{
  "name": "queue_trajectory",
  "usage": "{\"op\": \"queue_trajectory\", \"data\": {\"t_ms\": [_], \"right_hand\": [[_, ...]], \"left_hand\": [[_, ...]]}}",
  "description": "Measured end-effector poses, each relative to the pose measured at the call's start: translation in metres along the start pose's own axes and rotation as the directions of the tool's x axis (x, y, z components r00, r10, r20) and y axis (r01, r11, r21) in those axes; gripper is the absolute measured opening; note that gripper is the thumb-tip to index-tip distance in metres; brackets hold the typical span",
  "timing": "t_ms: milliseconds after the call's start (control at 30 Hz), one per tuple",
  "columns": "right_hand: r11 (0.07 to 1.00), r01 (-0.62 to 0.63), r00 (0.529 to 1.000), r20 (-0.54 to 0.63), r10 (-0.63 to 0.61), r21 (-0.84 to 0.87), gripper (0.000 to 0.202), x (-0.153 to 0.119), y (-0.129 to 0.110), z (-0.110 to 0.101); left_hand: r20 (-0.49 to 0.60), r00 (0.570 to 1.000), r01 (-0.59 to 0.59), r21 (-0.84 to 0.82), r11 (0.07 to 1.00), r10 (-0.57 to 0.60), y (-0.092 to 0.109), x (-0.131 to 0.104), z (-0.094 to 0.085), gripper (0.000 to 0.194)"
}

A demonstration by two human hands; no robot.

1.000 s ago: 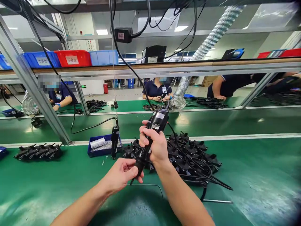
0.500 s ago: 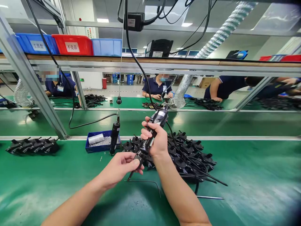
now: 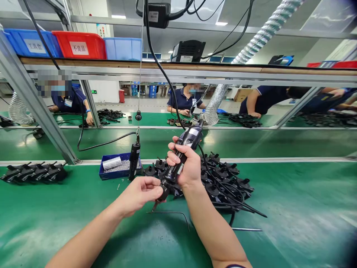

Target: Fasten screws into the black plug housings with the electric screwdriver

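My right hand (image 3: 187,163) is wrapped round the body of a black electric screwdriver (image 3: 192,137), which slants down to the left. My left hand (image 3: 145,195) pinches the collar at its front end, thumb on the near side; some of those fingers are hidden. The bit points down at the mat, close to a thin hex key (image 3: 170,212) with a bent end. Behind both hands lies a heap of black plastic housings (image 3: 223,182) with cables. A second electric screwdriver (image 3: 134,158) hangs upright on a wire to the left.
A blue tray (image 3: 103,175) holds small screws and a white cylinder (image 3: 112,163); a few tiny parts lie beside it. More black housings (image 3: 33,173) stand in a row at left. A metal rod (image 3: 247,229) lies at right. A slanted metal post (image 3: 41,96) rises at left. Co-workers sit opposite.
The view has shifted slightly. My left hand's fingers have moved round the collar, with fewer fingertips showing below it. My right hand keeps its grip. A co-worker's hand at left now shows beside a post.
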State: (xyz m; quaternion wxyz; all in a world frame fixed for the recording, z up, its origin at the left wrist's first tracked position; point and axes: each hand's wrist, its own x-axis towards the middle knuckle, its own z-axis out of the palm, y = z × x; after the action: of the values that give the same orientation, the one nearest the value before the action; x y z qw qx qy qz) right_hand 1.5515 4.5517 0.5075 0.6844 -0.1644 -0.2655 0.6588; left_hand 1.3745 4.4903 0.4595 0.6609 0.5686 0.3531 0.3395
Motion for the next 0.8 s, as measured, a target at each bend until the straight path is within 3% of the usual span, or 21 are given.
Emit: {"op": "queue_trajectory", "data": {"t_ms": [100,167,367,500,567,667,733,800], "right_hand": [[0.988,0.132,0.990,-0.045,-0.136,-0.082,0.052,-0.001,0.005,0.001],[0.982,0.147,0.988,-0.026,-0.151,-0.117,0.056,-0.002,0.007,0.002],[0.998,0.035,0.993,0.114,-0.029,-0.049,0.062,0.000,0.003,-0.002],[0.994,-0.106,0.938,0.334,0.091,0.026,0.058,0.005,0.003,-0.007],[0.991,-0.133,0.903,0.414,0.117,0.009,0.053,0.005,0.003,-0.006],[0.997,-0.061,0.901,0.426,0.078,-0.053,0.048,0.001,-0.007,-0.004],[0.999,0.024,0.911,0.412,-0.003,-0.046,0.046,-0.004,-0.023,-0.006],[0.995,0.054,0.911,0.405,-0.081,0.078,0.046,-0.014,-0.047,-0.012]], "left_hand": [[-0.201,0.965,-0.117,0.255,0.960,0.171,-0.004,0.000,0.011,0.030],[-0.213,0.955,-0.146,0.275,0.950,0.208,-0.007,0.001,0.015,0.026],[0.040,0.997,-0.061,-0.118,0.991,0.067,-0.020,0.010,0.002,0.044],[0.253,0.967,0.092,-0.452,0.887,0.028,-0.043,0.020,0.004,0.057],[0.322,0.945,0.121,-0.500,0.858,0.054,-0.051,0.024,0.007,0.061],[0.311,0.948,0.058,-0.388,0.920,0.071,-0.050,0.029,0.002,0.066],[0.210,0.976,-0.012,-0.204,0.979,0.055,-0.044,0.030,-0.008,0.068],[0.074,0.997,-0.036,0.080,0.996,0.030,-0.038,0.029,-0.019,0.061]]}}
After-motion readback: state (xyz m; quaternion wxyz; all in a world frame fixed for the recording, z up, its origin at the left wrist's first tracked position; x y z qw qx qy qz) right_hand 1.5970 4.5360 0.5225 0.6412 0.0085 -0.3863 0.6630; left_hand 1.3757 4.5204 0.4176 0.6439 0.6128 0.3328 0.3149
